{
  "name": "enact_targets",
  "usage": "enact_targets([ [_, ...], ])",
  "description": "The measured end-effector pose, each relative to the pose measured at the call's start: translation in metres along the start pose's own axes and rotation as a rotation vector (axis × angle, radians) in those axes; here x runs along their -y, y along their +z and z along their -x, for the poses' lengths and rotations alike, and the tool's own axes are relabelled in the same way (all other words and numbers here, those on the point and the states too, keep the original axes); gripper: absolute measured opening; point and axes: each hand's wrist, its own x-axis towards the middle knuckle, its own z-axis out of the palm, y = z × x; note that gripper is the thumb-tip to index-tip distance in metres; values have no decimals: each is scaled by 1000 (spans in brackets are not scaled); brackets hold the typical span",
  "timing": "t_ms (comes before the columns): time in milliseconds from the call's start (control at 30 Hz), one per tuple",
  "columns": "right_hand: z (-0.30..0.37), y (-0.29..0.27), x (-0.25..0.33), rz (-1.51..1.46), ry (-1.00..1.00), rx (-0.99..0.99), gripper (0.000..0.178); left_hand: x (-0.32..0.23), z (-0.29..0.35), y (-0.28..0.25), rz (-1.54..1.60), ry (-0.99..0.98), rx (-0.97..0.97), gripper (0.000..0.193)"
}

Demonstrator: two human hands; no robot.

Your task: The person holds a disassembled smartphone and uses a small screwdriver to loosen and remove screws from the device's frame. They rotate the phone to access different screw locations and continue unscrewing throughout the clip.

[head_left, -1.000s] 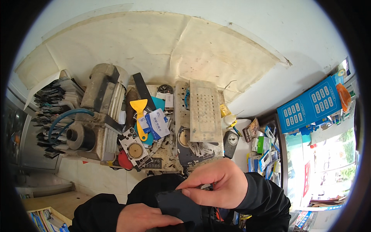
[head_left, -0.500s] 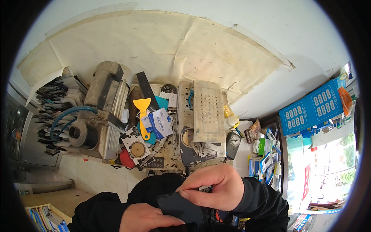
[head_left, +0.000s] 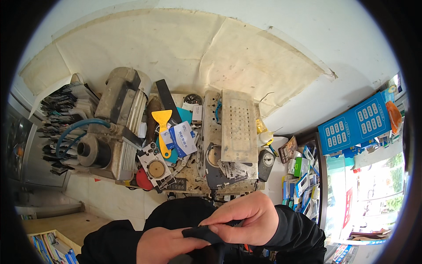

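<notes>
Close to my lap, both hands grip a dark, flat, phone-sized slab [head_left: 203, 233]. My left hand [head_left: 159, 246] is closed on its left end, with the fingers partly hidden beneath. My right hand [head_left: 249, 218] pinches the upper right corner between thumb and fingers. The slab is tilted, so I see it as a narrow strip. Below it is a dark area whose edges I cannot make out. Beyond my hands stands a cluttered workbench [head_left: 206, 187], nearest my right hand at its front edge.
On the bench are a grey pump [head_left: 115, 119] with a blue hose, a yellow scraper [head_left: 163, 119], a blue-white card [head_left: 183, 138], a perforated metal plate [head_left: 238, 127] and a dial gauge [head_left: 265, 163]. Boxes [head_left: 301, 167] pile up at right. A blue sign [head_left: 351, 123] hangs there.
The slab has been tilted, its broad dark face turning from view to a thin strip. Both hands keep their hold, and the left fingers now sit closer to the right hand.
</notes>
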Motion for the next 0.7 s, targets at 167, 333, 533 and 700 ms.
enact_targets([
  [167, 1, 1, -3, -19, 29, 28, 17, -6, -3, 3, -49, -43, 0, 87],
  [333, 2, 1, -2, -10, 32, -7, 18, -5, -6, -1, -48, -7, -22, 88],
  [533, 1, -2, -2, -21, 32, -11, 18, -3, -10, -4, -59, 19, -1, 89],
  [700, 2, -4, -8, 4, 15, -15, 16, 1, -15, -5, -25, 23, 52, 89],
])
